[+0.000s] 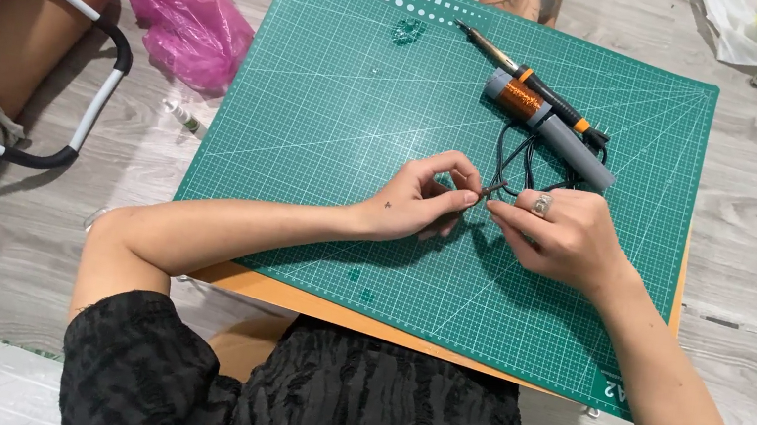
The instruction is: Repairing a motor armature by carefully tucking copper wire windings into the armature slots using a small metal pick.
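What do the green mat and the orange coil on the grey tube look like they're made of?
Cutting mat: likely matte rubbery vinyl, with a dull green surface and printed white grid. Coil: probably enamelled copper wire, shiny orange-brown fine windings. Grey tube: looks like smooth plastic pipe.

Overhead view under bright, even, diffuse light with no harsh glare. Soft shadows fall beneath the forearms and under the left hand (420,204) and right hand (565,235) onto the green cutting mat (330,135), lying toward the lower edge of the frame. The pink plastic bag (183,14) shows mild sheen; the grey tube (565,135) with its copper winding casts a narrow shadow. Focus is sharp across the mat's grid lines. The mat's straight edges converge toward the top, a wide-lens perspective effect. The black clothing at the bottom loses little detail.
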